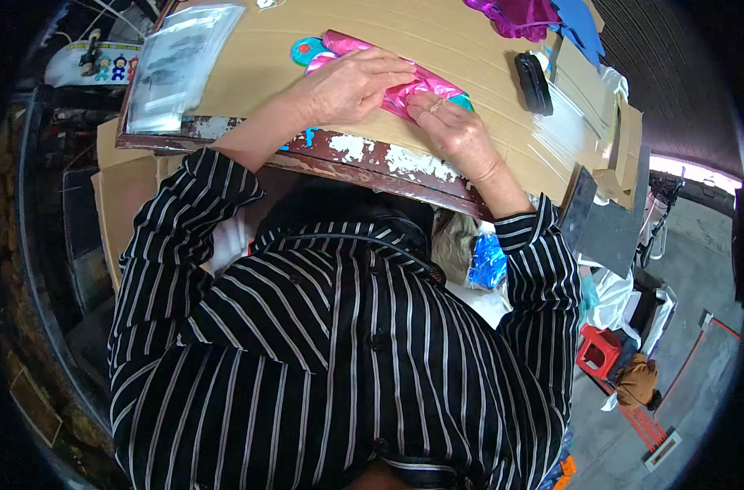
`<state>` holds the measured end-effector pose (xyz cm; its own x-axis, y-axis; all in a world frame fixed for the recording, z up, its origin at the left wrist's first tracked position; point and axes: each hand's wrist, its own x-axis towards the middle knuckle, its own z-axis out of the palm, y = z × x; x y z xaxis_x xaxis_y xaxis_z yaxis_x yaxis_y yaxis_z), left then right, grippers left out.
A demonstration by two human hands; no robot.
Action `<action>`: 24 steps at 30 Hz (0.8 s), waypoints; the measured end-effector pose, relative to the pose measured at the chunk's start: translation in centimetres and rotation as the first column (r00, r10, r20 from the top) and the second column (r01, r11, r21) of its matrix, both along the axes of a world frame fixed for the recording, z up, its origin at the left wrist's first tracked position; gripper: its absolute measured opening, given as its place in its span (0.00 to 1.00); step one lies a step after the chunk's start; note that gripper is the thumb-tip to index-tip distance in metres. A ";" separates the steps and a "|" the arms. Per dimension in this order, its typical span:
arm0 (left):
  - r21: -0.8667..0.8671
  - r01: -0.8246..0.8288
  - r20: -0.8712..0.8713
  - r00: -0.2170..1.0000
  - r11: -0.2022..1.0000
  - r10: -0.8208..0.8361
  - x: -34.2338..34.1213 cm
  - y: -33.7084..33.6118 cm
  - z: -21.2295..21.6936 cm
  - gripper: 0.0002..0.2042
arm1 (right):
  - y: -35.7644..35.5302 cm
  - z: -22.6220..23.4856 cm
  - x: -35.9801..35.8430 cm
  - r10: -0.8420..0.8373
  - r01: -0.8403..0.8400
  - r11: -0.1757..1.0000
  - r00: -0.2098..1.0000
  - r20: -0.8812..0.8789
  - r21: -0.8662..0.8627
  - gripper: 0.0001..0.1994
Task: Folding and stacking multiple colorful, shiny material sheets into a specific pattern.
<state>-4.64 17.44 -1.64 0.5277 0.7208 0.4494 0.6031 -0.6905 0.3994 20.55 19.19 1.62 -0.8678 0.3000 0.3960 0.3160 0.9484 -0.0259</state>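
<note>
Two bare hands of ours meet on a shiny pink foil piece (439,85), which lies directly under the fingertips on a brown cardboard sheet (249,69). What matters most is its slant: the long axis runs from beyond the left knuckles, at the far left, down toward the near right, just past the right knuckles. Our left hand (347,88) reaches across its middle, the fingers straight and side by side, laid over the foil. Our right hand (456,135) comes in from the near edge, fingers bent, their tips touching the foil just nearer to us than the left fingertips. Neither hand is the nearer one, since both touch it; we cannot tell whether either thumb pinches it from below. A teal round part (308,51) shows past the left knuckles, and a teal corner (463,102) peeks out beside the right ones. Well to the right of the right fingers sits a dark oblong object (533,84); far to the left of the left fingers lies a stack of clear plastic sleeves (180,69).
</note>
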 end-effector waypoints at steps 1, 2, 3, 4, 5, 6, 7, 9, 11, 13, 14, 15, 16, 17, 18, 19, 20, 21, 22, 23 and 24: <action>-0.038 -0.002 0.016 1.000 0.999 0.002 -0.1 0.0 0.1 0.23 | 0.0 0.0 0.1 0.000 0.000 1.000 1.000 0.000 -0.002 0.17; -0.040 -0.002 0.016 1.000 0.999 0.002 -0.1 0.1 0.1 0.23 | -0.1 0.1 0.2 -0.005 0.005 1.000 1.000 0.005 -0.008 0.17; -0.043 0.012 0.008 1.000 0.999 -0.012 -0.2 0.2 0.2 0.23 | -0.1 0.2 0.4 -0.010 0.011 1.000 1.000 0.010 -0.014 0.17; -0.046 0.027 0.000 1.000 0.999 -0.027 -0.2 0.5 0.3 0.22 | -0.2 0.2 0.5 -0.017 0.018 1.000 1.000 0.014 -0.019 0.17; -0.048 0.038 -0.010 0.999 0.998 -0.038 -0.3 0.6 0.3 0.22 | -0.3 0.1 0.4 -0.015 0.015 1.000 1.000 0.013 -0.018 0.17; -0.046 0.036 -0.012 0.999 0.998 -0.036 -0.4 1.0 0.4 0.22 | -0.6 -0.1 0.3 -0.039 0.039 0.999 0.999 0.005 -0.023 0.16; -0.013 0.081 -0.015 0.997 0.997 -0.081 -0.9 1.7 0.3 0.21 | -0.8 -0.1 -0.1 -0.056 0.056 0.998 0.998 -0.005 -0.025 0.16; 0.054 0.172 -0.032 0.985 0.984 -0.170 -1.9 2.9 0.3 0.19 | -1.4 -0.3 -1.1 -0.066 0.065 0.998 0.998 -0.023 -0.020 0.16; 0.160 0.107 -0.032 0.994 0.981 -0.103 -1.1 4.3 1.1 0.19 | -3.0 0.0 -1.6 -0.237 0.236 0.970 0.971 -0.015 -0.055 0.16; 0.340 -0.086 -0.039 0.994 0.937 0.105 -1.4 5.0 1.6 0.18 | -3.7 -0.2 -2.9 -0.293 0.290 0.954 0.955 -0.033 -0.073 0.16; 0.346 -0.089 -0.046 0.993 0.934 0.112 -1.9 4.7 1.7 0.18 | -4.0 -0.3 -3.5 -0.309 0.307 0.949 0.951 -0.027 -0.076 0.16; 0.259 -0.214 0.054 0.977 0.942 0.207 -2.5 4.0 1.0 0.17 | -4.2 -0.3 -3.9 -0.333 0.331 0.941 0.943 -0.018 -0.077 0.16; 0.158 -0.328 0.144 0.941 0.931 0.307 -3.2 3.3 0.2 0.17 | -4.1 -0.3 -4.2 -0.355 0.353 0.932 0.935 -0.009 -0.079 0.17; 0.038 -0.427 0.222 0.885 0.904 0.409 -3.5 2.6 0.0 0.17 | -4.2 -0.3 -4.2 -0.356 0.354 0.932 0.934 -0.011 -0.081 0.17; 0.037 -0.427 0.220 0.885 0.903 0.410 -3.4 2.5 -0.2 0.17 | -4.2 -0.3 -4.2 -0.356 0.352 0.930 0.934 -0.026 -0.109 0.17; 0.056 -0.402 0.207 0.900 0.914 0.384 -3.1 2.5 -0.5 0.17 | -4.1 -0.4 -4.1 -0.356 0.347 0.928 0.934 -0.040 -0.137 0.17; 0.069 -0.367 0.203 0.916 0.928 0.347 -2.2 2.5 -0.5 0.17 | -4.2 0.0 -3.5 -0.366 0.355 0.921 0.930 -0.042 -0.163 0.17; 0.081 -0.331 0.200 0.929 0.940 0.310 -1.2 2.5 -0.5 0.17 | -4.3 0.4 -2.9 -0.375 0.366 0.916 0.927 -0.027 -0.163 0.17; 0.072 -0.347 0.193 0.925 0.935 0.328 -1.4 2.3 -0.7 0.17 | -4.1 0.5 -3.1 -0.347 0.338 0.924 0.938 -0.017 -0.178 0.17; 0.083 -0.351 0.156 0.929 0.933 0.335 -1.6 2.4 -0.8 0.17 | -3.8 0.7 -3.3 -0.319 0.313 0.930 0.948 -0.005 -0.192 0.17; 0.093 -0.352 0.120 0.933 0.931 0.341 -1.8 2.6 -0.9 0.18 | -3.6 0.8 -3.4 -0.293 0.288 0.935 0.956 0.006 -0.206 0.17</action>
<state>-6.43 19.99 -2.56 0.2023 0.7932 0.5745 0.7736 -0.4891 0.4029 17.14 15.58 2.42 -0.7216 0.6137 0.3203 0.5740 0.7891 -0.2187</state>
